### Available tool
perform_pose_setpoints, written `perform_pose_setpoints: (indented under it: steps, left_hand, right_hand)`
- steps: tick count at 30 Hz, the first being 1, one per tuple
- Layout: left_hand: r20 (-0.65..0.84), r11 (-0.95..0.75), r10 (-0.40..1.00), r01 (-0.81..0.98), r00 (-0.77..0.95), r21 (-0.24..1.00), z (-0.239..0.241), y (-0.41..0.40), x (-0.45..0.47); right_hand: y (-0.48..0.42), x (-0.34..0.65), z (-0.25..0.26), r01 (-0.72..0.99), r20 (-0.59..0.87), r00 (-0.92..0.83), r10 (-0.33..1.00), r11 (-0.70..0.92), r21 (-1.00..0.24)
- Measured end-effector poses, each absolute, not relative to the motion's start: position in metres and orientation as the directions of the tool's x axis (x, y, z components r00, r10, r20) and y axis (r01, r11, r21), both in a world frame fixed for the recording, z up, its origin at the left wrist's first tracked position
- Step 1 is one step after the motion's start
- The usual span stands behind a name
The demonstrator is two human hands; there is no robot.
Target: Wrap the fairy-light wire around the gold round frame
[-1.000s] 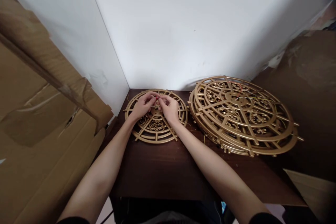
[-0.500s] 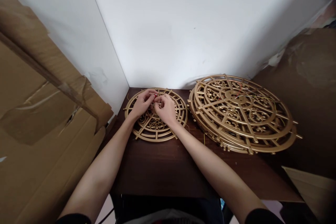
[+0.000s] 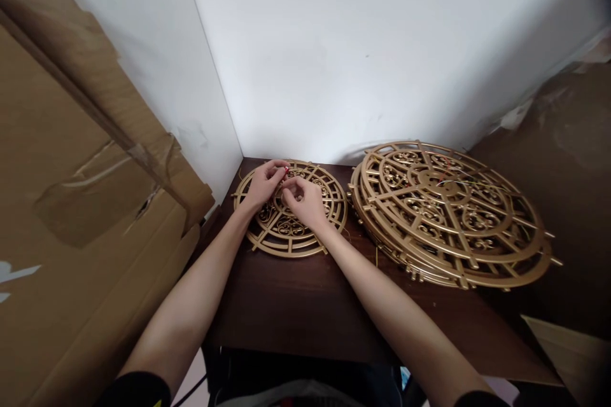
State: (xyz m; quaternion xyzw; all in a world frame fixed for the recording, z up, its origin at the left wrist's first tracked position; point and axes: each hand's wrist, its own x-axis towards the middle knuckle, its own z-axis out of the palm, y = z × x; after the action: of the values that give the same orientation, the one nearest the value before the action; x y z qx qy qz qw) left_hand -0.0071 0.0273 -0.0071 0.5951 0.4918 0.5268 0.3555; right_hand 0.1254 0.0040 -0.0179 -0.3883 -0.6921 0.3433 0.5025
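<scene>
A round gold openwork panel (image 3: 290,255) with scrollwork lies flat on the dark brown tabletop. Over its upper left part is my left hand (image 3: 262,186), its thumb and forefinger closed on a small red piece (image 3: 286,170) whose kind is too small to make out. Close beside it, above the panel's centre, my right hand (image 3: 307,203) has its thumb and fingertips pinched together. Whatever those fingertips hold, perhaps something thin, cannot be made out. Both hands cover much of the panel's middle.
To the right leans a stack of larger gold openwork panels (image 3: 451,213), with thin wires (image 3: 470,179) across the top one. Cardboard (image 3: 95,159) stands along the left, more cardboard (image 3: 568,191) at the right. A white wall (image 3: 334,63) backs the dark table (image 3: 296,305).
My hands have drawn slightly apart, and more of the red piece shows at my left fingertips. The whole view has shifted a little, with the panels appearing farther right.
</scene>
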Motion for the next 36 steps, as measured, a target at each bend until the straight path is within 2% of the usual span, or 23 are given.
perform_pose_setpoints:
  steps: [5,10,15,21,27,32,36]
  left_hand:
    - [0.209,-0.196,0.974,0.134,-0.091,0.971,-0.01,0.029,-0.008]
    - [0.153,-0.141,0.981,0.105,-0.116,0.984,-0.015,0.033,-0.01]
    - [0.112,-0.093,0.979,0.116,-0.172,0.989,-0.015,0.033,-0.009]
    - [0.144,-0.11,0.972,0.183,-0.184,0.977,-0.015,0.033,-0.009]
    - [0.218,-0.13,0.957,0.39,-0.191,0.912,-0.018,0.034,-0.014]
    - [0.21,-0.132,0.963,0.382,-0.168,0.915,-0.019,0.034,-0.015]
    - [0.203,-0.122,0.963,0.384,-0.178,0.915,-0.02,0.034,-0.015]
  right_hand:
    - [0.007,0.127,-0.022,0.096,0.38,-0.182,0.907,0.401,-0.911]
    - [0.009,0.127,-0.023,0.245,0.442,-0.17,0.881,0.472,-0.847]
    - [0.009,0.13,-0.021,0.277,0.47,-0.222,0.854,0.518,-0.809]
    - [0.004,0.133,-0.019,0.288,0.474,-0.332,0.816,0.566,-0.773]
    - [0.0,0.14,-0.019,0.276,0.5,-0.448,0.742,0.646,-0.712]
    - [-0.001,0.144,-0.02,0.285,0.509,-0.543,0.668,0.717,-0.636]
    - [-0.002,0.144,-0.021,0.33,0.494,-0.567,0.659,0.731,-0.597]
